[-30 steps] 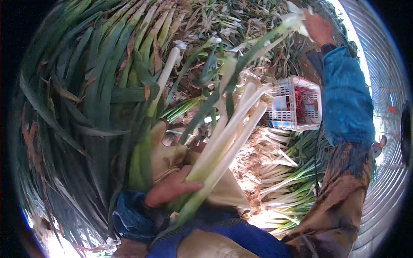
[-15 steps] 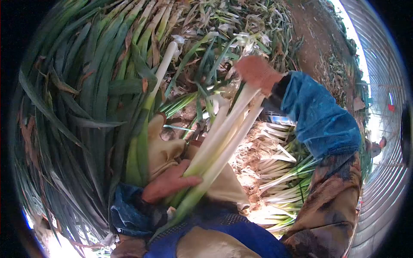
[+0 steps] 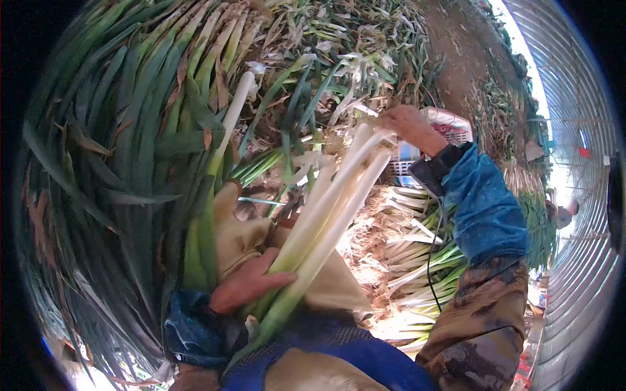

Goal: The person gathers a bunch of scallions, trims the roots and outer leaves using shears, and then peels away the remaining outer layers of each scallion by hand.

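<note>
Several thick green onions [image 3: 326, 221] lie slanted across my lap, white root ends up and green parts toward my waist. My left hand [image 3: 251, 281] is wrapped round their lower, greener part. At the root ends is my right hand [image 3: 412, 127], its fingers bent and pressed together at the top of the stalks; what it pinches there is too small to make out. A single white-stemmed onion [image 3: 235, 114] leans to the left of the bunch, against the leafy pile.
A big pile of long green leaves [image 3: 124, 169] fills the left. Peeled onions [image 3: 417, 260] lie in a row at the right, below a white plastic basket [image 3: 450, 124] partly behind my right hand. Leaf scraps [image 3: 332, 32] cover the ground ahead. A curved ribbed wall [image 3: 577, 195] stands far right.
My right hand has come back from the upper right to the root ends of the bunch. The leaf strip it was pulling outward is gone from it. My left hand keeps its hold.
</note>
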### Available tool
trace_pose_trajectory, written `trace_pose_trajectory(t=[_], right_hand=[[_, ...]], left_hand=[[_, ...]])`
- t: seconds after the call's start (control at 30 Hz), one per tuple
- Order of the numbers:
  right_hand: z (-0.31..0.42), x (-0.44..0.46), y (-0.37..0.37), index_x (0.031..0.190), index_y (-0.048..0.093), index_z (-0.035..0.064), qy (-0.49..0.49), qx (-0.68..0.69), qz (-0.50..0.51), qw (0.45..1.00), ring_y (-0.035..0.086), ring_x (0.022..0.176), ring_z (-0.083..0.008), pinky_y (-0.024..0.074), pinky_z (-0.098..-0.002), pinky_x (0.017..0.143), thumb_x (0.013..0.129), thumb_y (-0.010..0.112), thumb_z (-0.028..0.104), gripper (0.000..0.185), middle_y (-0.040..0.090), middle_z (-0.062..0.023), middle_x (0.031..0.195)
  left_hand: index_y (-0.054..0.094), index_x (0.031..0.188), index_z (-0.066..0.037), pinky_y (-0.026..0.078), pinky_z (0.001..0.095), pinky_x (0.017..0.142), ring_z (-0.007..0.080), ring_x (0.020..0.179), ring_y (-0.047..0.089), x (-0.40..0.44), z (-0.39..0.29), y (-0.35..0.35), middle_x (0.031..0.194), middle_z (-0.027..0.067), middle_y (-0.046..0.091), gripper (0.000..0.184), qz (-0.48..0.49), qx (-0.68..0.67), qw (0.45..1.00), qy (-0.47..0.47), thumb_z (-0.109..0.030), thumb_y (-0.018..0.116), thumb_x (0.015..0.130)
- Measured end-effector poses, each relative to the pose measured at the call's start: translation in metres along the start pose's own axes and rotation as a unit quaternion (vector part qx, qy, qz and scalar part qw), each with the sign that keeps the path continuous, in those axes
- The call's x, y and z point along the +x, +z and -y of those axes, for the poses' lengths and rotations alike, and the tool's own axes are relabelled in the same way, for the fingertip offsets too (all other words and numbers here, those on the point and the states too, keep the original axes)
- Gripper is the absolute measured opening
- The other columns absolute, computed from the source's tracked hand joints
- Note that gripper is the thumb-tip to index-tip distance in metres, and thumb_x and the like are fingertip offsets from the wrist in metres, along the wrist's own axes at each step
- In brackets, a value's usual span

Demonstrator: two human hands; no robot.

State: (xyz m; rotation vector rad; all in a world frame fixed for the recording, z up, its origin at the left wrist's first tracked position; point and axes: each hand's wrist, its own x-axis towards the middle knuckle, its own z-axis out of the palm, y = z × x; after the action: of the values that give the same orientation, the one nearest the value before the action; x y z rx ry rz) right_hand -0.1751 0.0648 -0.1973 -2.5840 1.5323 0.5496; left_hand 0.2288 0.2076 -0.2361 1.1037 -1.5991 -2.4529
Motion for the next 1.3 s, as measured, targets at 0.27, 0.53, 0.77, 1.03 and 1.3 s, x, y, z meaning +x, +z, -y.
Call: trace_pose_trajectory(t=[0.27,0.53,0.77,1.03,1.3], right_hand=[[0.031,-0.023,-0.061,0.101,0.057,0.0054,0.445,0.563,-0.014,0.696,0.052,0.058,-0.0167,0.0439,-0.0293,0.056,0.081,0.055,0.047,0.046,0.056,-0.0035,0.072],[-0.033,-0.029,0.035,0.101,0.055,0.0099,0.156,0.151,-0.248,0.944,0.054,0.065,-0.0220,0.0473,-0.0336,0.057,0.080,0.057,0.015,0.021,0.055,-0.0077,0.079],[-0.009,-0.005,-0.053,0.107,0.060,0.0140,0.159,0.010,-0.139,0.977,0.058,0.090,-0.0324,0.0468,-0.0396,0.075,0.079,0.059,0.028,0.031,0.062,-0.0164,0.090],[0.121,0.082,-0.017,0.082,0.068,0.0064,-0.067,0.141,0.272,0.950,0.062,0.074,-0.0321,0.0499,-0.0427,0.066,0.074,0.062,0.038,0.034,0.063,-0.0151,0.075],[0.105,0.092,0.000,0.078,0.063,0.0061,-0.090,-0.030,0.027,0.995,0.061,0.079,-0.0332,0.0483,-0.0443,0.071,0.068,0.058,0.015,0.014,0.062,-0.0139,0.079]], left_hand=[[0.045,0.117,0.001,0.041,0.0316,0.083,0.0217,0.092,0.057,0.004,-0.002,-0.001,0.100,0.0168,0.058,0.058,0.007,-0.001,1.000,-0.006,-0.041,0.061,0.080],[0.046,0.116,0.001,0.041,0.0314,0.083,0.0216,0.092,0.056,0.008,0.018,0.005,0.099,0.0158,0.058,0.055,-0.009,-0.027,0.998,0.052,-0.039,0.060,0.081],[0.047,0.114,0.001,0.042,0.0312,0.080,0.0204,0.088,0.056,0.002,-0.005,0.004,0.096,0.0150,0.058,0.054,0.004,0.004,1.000,0.005,-0.040,0.059,0.081],[0.046,0.117,0.000,0.038,0.0305,0.087,0.0195,0.097,0.051,0.000,-0.004,0.000,0.104,0.0120,0.055,0.055,0.040,-0.028,0.998,-0.034,-0.038,0.060,0.081],[0.045,0.119,0.000,0.038,0.0314,0.088,0.0199,0.100,0.050,0.004,0.006,-0.003,0.107,0.0128,0.055,0.057,0.046,-0.012,0.998,-0.042,-0.039,0.060,0.081]])
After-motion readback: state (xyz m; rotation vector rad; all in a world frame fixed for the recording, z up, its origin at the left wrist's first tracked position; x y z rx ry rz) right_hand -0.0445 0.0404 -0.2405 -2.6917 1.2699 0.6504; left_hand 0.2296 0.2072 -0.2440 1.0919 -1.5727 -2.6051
